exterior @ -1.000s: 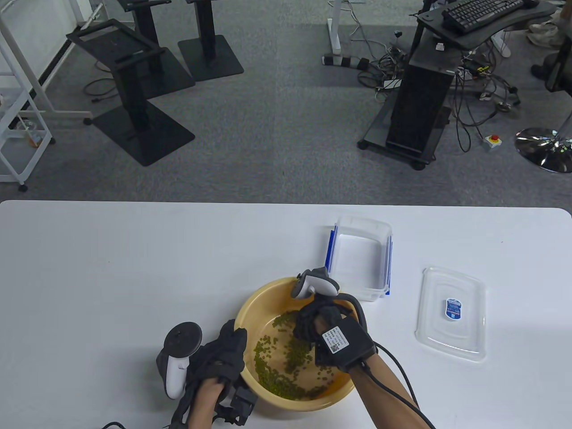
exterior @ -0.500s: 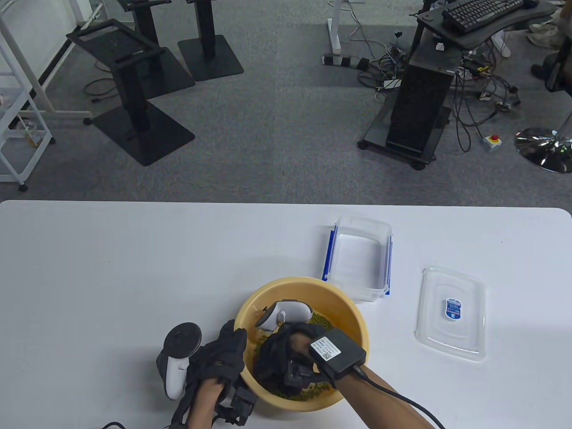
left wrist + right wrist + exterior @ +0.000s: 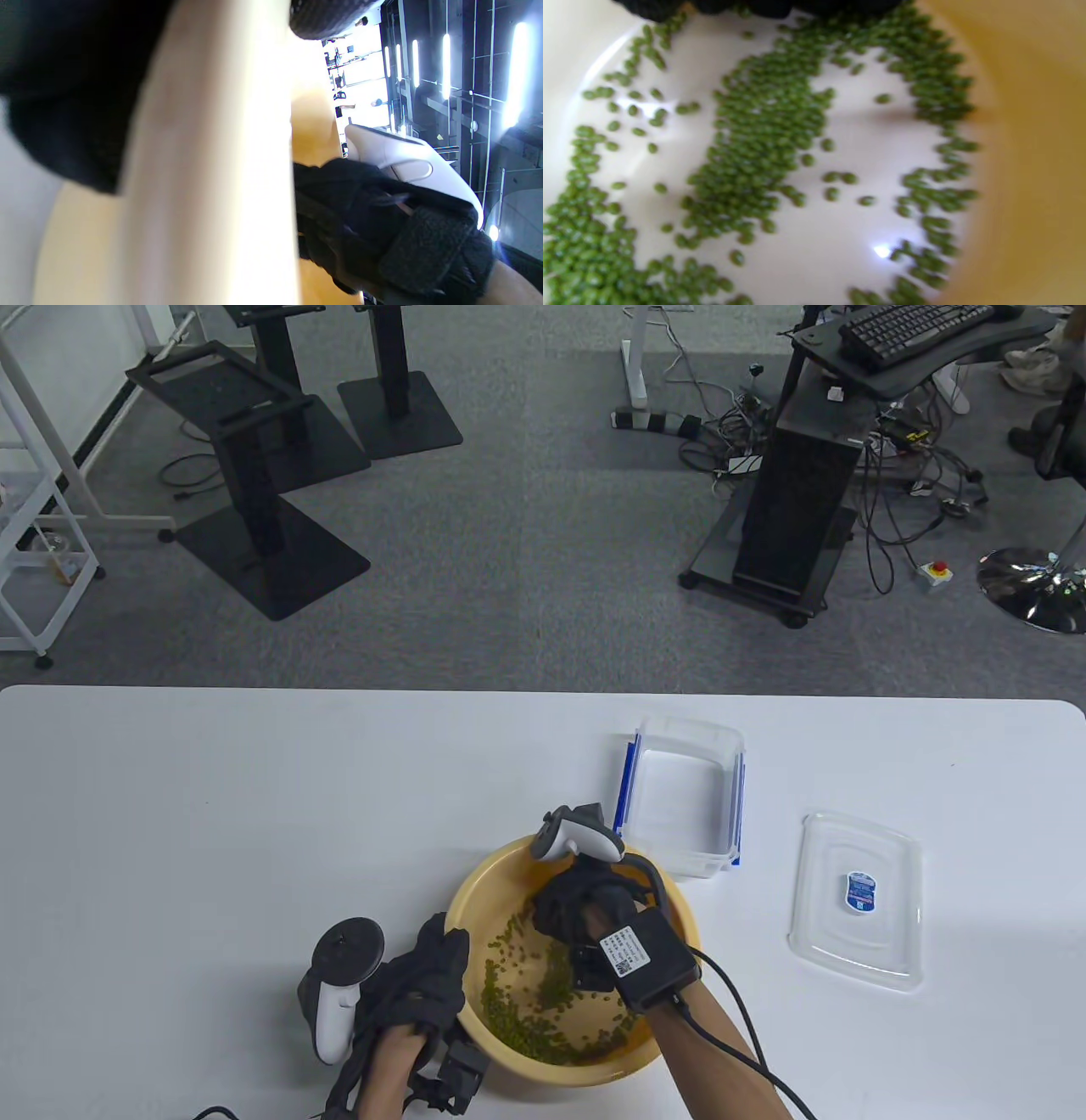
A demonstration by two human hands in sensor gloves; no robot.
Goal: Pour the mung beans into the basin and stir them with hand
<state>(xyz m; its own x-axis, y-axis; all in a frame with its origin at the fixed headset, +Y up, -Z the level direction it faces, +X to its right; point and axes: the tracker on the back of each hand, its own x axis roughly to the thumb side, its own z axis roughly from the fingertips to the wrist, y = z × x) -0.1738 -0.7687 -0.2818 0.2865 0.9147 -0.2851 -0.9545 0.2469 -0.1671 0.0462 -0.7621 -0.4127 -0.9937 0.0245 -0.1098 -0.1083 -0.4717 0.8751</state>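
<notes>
A yellow basin [image 3: 472, 886] sits near the table's front edge, with green mung beans [image 3: 519, 1023] spread over its pale floor. My left hand [image 3: 427, 982] grips the basin's left rim; in the left wrist view the blurred rim [image 3: 212, 169] runs between its fingers [image 3: 63, 84]. My right hand [image 3: 579, 923] reaches down inside the basin at its far side. Its fingertips [image 3: 755, 6] touch the beans [image 3: 768, 127], which lie in curved streaks beside the basin wall [image 3: 1031, 148]. The right hand [image 3: 382, 228] also shows in the left wrist view.
An empty clear plastic box [image 3: 684, 793] with blue clips stands just beyond the basin to the right. Its clear lid [image 3: 855, 899] lies flat further right. The white table's far edge [image 3: 543, 691] gives onto a grey floor with stands and cables.
My right hand swept from the basin's far right to its near left, then back to the far side, pushing the beans around. The left hand stayed on the rim.
</notes>
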